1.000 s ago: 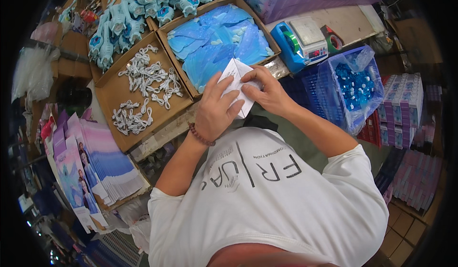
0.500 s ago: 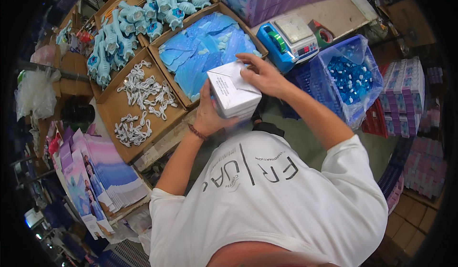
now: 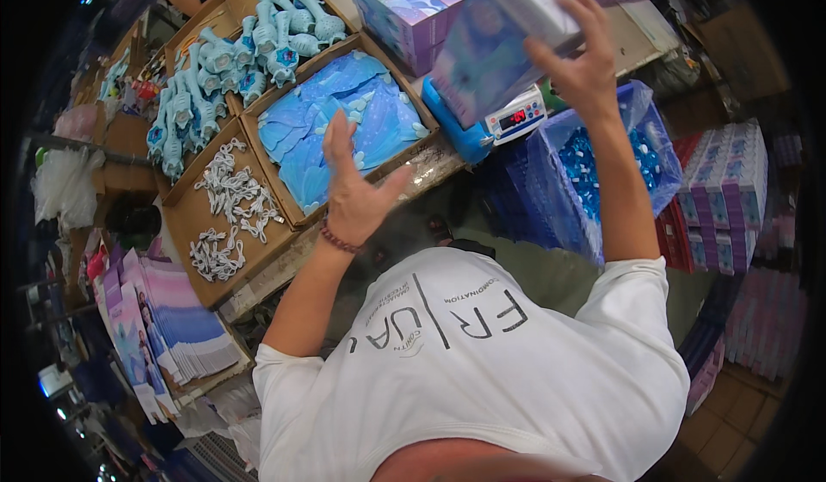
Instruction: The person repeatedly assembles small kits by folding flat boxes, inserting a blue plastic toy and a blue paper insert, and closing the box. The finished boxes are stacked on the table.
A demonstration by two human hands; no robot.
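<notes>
My right hand grips a tall blue and purple carton by its white end. The carton is tilted and a little blurred, held in front of the compact digital scale, whose lit red display shows below it. The scale's top is hidden, so I cannot tell whether they touch. My left hand holds nothing, its fingers apart, by the near edge of a cardboard tray of shiny blue wing-shaped pieces.
Pale blue figure-like plastic parts fill trays at the back left. Coiled white cables lie nearer. Folded printed cartons stand at left. A blue crate of small blue parts is at right. Packed cartons stand behind.
The carton has gone from between both hands to the upper right, lifted by my right hand. My left hand has let go of it and opened. The view has shifted slightly.
</notes>
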